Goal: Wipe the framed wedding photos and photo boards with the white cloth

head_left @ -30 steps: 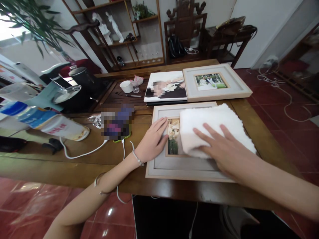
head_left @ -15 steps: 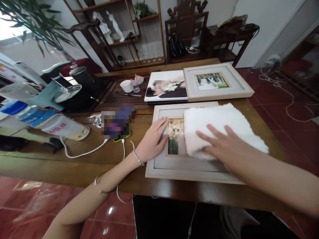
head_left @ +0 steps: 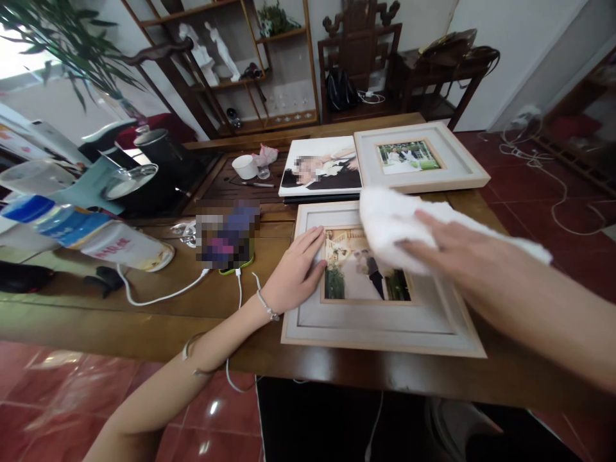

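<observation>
A light wooden picture frame point(head_left: 375, 319) lies face up at the table's near edge, with a wedding photo point(head_left: 353, 269) in its middle. My left hand point(head_left: 297, 268) rests flat on the frame's left side, fingers stretched out toward the photo's edge. In my right hand point(head_left: 455, 247) is a thick white cloth point(head_left: 387, 221), bunched over the upper right part of the frame. The thumb and fingers grip the cloth, though the hand is partly blurred. Beneath the cloth, the frame's upper right corner is hidden.
Behind lie a second framed photo point(head_left: 462, 163) and a white photo panel point(head_left: 293, 151). To the left are a phone point(head_left: 228, 240) with a white cable, a tilted bottle point(head_left: 115, 240), a white cup point(head_left: 245, 167) and a dark pot point(head_left: 161, 151) on the wooden table point(head_left: 240, 346).
My right hand has moved the cloth up and to the right, bunching it and uncovering most of the photo. My left hand has stayed in place on the frame.
</observation>
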Available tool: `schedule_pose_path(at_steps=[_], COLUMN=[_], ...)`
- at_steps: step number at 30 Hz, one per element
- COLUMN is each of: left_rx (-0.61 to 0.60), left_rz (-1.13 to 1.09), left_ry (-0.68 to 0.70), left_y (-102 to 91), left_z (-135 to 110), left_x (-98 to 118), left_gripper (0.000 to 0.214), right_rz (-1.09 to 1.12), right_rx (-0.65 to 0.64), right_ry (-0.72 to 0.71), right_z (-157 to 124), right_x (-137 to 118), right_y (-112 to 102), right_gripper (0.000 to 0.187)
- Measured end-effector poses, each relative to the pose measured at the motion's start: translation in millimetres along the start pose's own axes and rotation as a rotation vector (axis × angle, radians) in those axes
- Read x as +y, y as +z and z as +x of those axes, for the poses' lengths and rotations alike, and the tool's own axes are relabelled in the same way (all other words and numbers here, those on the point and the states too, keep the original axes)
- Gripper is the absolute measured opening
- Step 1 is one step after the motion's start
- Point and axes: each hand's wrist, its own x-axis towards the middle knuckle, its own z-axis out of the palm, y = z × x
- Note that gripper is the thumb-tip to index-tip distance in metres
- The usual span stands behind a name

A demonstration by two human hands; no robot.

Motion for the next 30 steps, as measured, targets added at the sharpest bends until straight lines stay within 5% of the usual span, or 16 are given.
schedule_pose_path(at_steps=[5, 11, 18, 23, 26, 30], left_rx=[-0.010, -0.008, 0.006, 0.013, 0.005, -0.015], left_rz=[-0.012, -0.024, -0.040, -0.030, -0.021, -0.008], left_ry=[-0.009, -0.024, -0.032, -0.034, -0.035, -0.026], left_y=[-0.9, 0.3, 1.7, 1.8, 1.6, 1.2], left_z=[0, 1, 0, -1, -1, -1], left_x=[0, 0, 1, 1, 0, 0], left_gripper=[0.051, 0.053, 0.053, 0.050, 0.049, 0.050], right_rz=[-0.104, -0.081, 0.110, 0.301, 0.274, 0.182], right_rx=[0.064, -0.122, -0.251, -0.243, -0.281, -0.237], right_ry=[-0.033, -0.071, 0.022, -0.086, -0.083, 0.022], right_z=[27, 14, -33, -67, -61, -32], right_x=[43, 9, -57, -86, -89, -69], right_y=[15, 59, 18, -16, -14, 13], right_gripper=[0.053, 0.043, 0.034, 0.023, 0.032, 0.048])
